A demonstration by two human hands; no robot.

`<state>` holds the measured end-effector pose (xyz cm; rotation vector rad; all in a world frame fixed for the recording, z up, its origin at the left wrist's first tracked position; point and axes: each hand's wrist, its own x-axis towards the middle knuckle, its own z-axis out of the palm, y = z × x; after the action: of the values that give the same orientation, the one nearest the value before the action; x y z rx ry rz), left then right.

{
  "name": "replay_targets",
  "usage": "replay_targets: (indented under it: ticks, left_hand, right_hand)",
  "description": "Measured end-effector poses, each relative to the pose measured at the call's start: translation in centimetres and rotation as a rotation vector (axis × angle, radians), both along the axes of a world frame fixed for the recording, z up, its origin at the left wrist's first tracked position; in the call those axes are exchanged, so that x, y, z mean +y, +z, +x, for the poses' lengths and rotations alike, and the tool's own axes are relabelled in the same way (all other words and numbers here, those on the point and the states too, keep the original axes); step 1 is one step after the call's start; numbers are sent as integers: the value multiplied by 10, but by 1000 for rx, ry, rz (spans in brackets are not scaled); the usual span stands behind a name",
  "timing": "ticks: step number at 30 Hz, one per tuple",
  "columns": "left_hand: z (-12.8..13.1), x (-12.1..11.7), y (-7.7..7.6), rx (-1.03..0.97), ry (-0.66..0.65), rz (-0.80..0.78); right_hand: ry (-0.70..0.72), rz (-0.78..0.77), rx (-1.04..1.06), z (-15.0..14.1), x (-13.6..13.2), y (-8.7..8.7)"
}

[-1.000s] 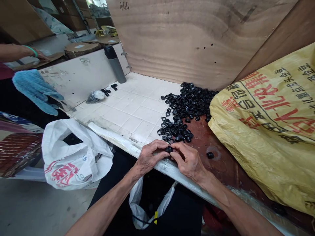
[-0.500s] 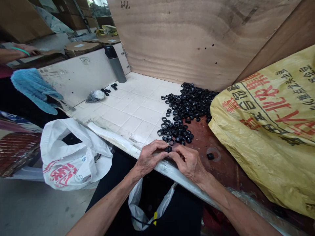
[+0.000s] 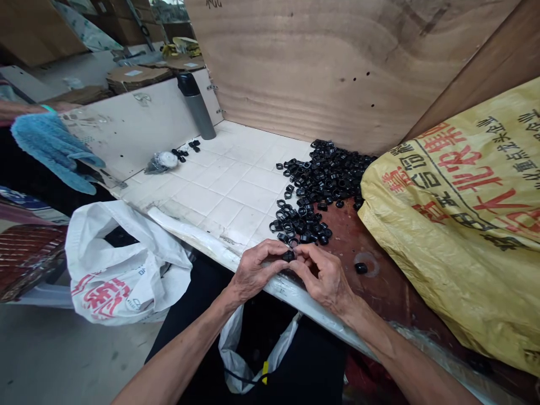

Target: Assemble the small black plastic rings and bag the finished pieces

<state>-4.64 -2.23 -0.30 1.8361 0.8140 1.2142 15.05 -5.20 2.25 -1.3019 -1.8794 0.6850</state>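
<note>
Pinching a small black part (image 3: 288, 256) between the fingertips of your left hand (image 3: 257, 270) and right hand (image 3: 324, 277), you hold it at the near edge of the counter (image 3: 228, 194). Black rings (image 3: 329, 177) pile toward the far edge beside a yellow sack (image 3: 472, 225); a grey bottle (image 3: 199, 112) stands near the far left corner.

From my screen I can read red 大北农, black 企业 on the yellow plastic sack (image 3: 442, 264); crumpled white plastic bag (image 3: 126, 256), red lettering, nope.
</note>
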Motion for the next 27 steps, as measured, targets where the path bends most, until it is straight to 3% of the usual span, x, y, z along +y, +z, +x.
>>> replay_targets:
  ticks: [8,13,18,21,23,27]
  left_hand:
    - [0,-1,3,6,-12,-32]
    - [-2,-4,3,-62,-29,-141]
    - [-3,-23,-1,-149,-14,-331]
    - [-8,-38,-1,-143,38,-359]
    - [-11,-46,-1,-54,73,-272]
    - [-17,-54,-2,188,104,148]
  right_hand:
    - [39,35,40,0,1,0]
    - [17,6,31,-2,2,1]
    - [193,117,103,-2,-1,5]
    - [268,134,107,-5,-5,5]
    - [261,86,114,-9,-9,4]
    - [207,-208,221,-16,-18,3]
